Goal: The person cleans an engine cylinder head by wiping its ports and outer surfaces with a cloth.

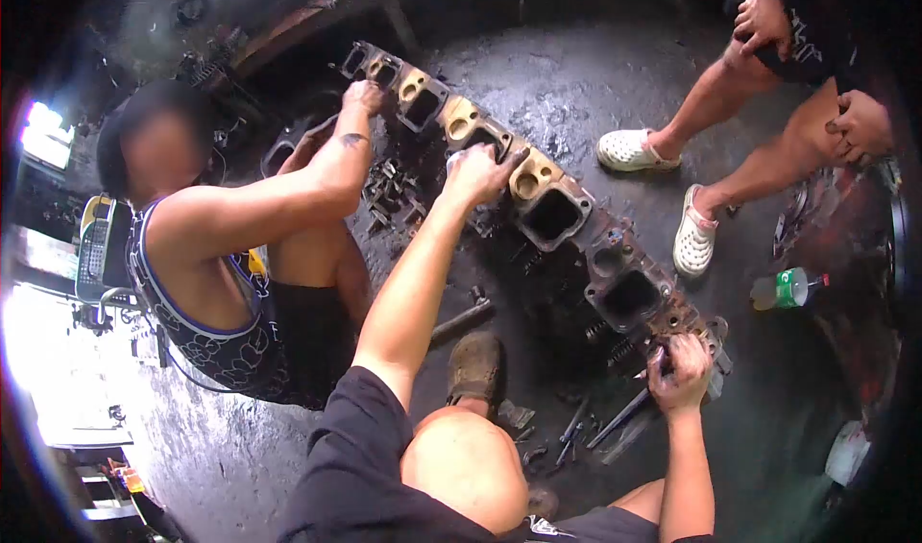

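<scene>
A long metal engine casting with a row of square openings runs diagonally from the upper left to the lower right, above the dark floor. Its upper faces are tan along the middle and rusty brown at the near end. My left hand is closed on the casting's edge by one of the openings, thumb out to the right. At the near end, my right hand is closed with curled fingers against the casting. What it pinches, if anything, is hidden. A rod-like tool lies on the floor just below this hand.
A co-worker crouches at left, one hand on the casting's far end. Another person's legs in white clogs stand at right. Coil springs, small metal parts, loose tools and a green-labelled bottle lie around.
</scene>
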Tool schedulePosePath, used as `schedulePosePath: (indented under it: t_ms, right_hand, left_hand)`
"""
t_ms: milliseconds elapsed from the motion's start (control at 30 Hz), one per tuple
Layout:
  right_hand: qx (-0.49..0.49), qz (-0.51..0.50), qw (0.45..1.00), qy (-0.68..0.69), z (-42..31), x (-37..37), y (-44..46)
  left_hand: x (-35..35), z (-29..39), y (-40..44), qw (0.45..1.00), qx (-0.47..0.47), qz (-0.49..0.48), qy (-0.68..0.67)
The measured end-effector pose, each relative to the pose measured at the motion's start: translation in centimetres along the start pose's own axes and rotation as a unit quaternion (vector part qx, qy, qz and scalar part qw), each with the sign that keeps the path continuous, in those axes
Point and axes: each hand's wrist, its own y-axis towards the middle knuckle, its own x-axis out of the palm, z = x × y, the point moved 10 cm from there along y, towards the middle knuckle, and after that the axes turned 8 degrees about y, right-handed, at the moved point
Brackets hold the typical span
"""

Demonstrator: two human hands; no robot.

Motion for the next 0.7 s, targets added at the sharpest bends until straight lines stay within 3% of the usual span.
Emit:
schedulePosePath:
  t_ms: [67,133,200,267,367,400,533,633,700]
  right_hand:
    - [0.017,-0.029,0.999,-0.005,0.0,0.2,0.0]
    - [0.003,-0.01,1.0,-0.007,-0.3,0.2,0.1]
    - [0.011,-0.002,1.0,0.009,0.2,0.0,-0.2]
    - [-0.004,-0.003,1.0,-0.007,-0.4,-0.4,0.1]
    - [-0.023,0.016,1.0,-0.013,-0.6,-0.9,0.3]
    - [-0.026,0.019,0.999,-0.01,-0.7,-0.8,0.1]
    - [0.025,-0.015,0.999,0.019,0.2,-0.3,0.1]
    - [-0.008,-0.01,1.0,0.014,-0.4,-0.3,0.2]
    - [-0.023,0.004,1.0,0.011,-0.3,-0.5,0.2]
  left_hand:
    - [0.9,0.0,0.4,0.997,0.075,0.02,0.01]
    - [1.0,0.0,0.1,0.994,-0.028,-0.076,-0.08]
    - [1.9,0.4,1.1,0.996,0.072,-0.028,-0.047]
    - [3.2,0.1,1.9,0.991,0.114,-0.065,0.024]
    - [2.4,-2.4,2.0,0.993,0.077,0.011,-0.092]
    - [-0.5,-1.8,-0.2,0.977,0.055,0.104,-0.177]
    - [-0.8,-0.3,-1.3,0.989,0.068,0.06,-0.119]
    - [0.9,-0.9,1.3,0.982,0.025,-0.033,-0.182]
    - [2.8,-0.9,2.8,0.985,-0.034,-0.134,-0.107]
